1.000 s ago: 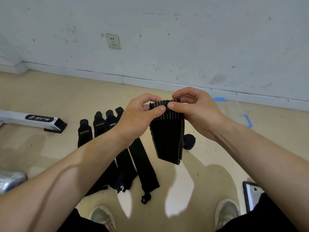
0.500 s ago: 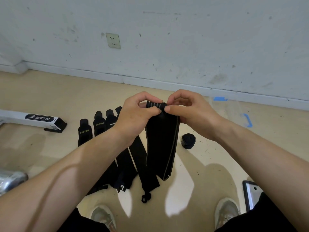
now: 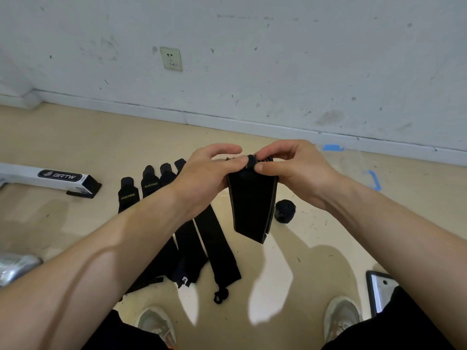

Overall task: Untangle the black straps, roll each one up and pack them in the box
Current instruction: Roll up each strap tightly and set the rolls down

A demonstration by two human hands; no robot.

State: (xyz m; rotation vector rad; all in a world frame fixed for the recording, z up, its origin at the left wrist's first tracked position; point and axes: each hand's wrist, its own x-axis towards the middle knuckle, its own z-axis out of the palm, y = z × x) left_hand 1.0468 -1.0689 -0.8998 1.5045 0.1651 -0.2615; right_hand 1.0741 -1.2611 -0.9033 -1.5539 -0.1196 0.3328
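Head view shows the left hand (image 3: 202, 178) and right hand (image 3: 298, 173) both pinching the top end of a black strap (image 3: 252, 205) hanging above the floor, so the roll should probably start tight, edges aligned under both thumbs.

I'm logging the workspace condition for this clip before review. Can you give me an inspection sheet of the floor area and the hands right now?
Surface: beige floor, small dark specks, sunlit patches.
Job's things: held strap hangs down, with a small roll begun at its top; four flat straps lie side by side on the floor; one rolled strap sits to their right; clear container with blue clips near the wall.
Clutter: white BRTW box at left; silvery object at the left edge; dark-framed panel at lower right.
Grippers: left hand and right hand pinch the held strap's top.
Cables: nothing seen.
Surroundings: scuffed white wall with a socket.
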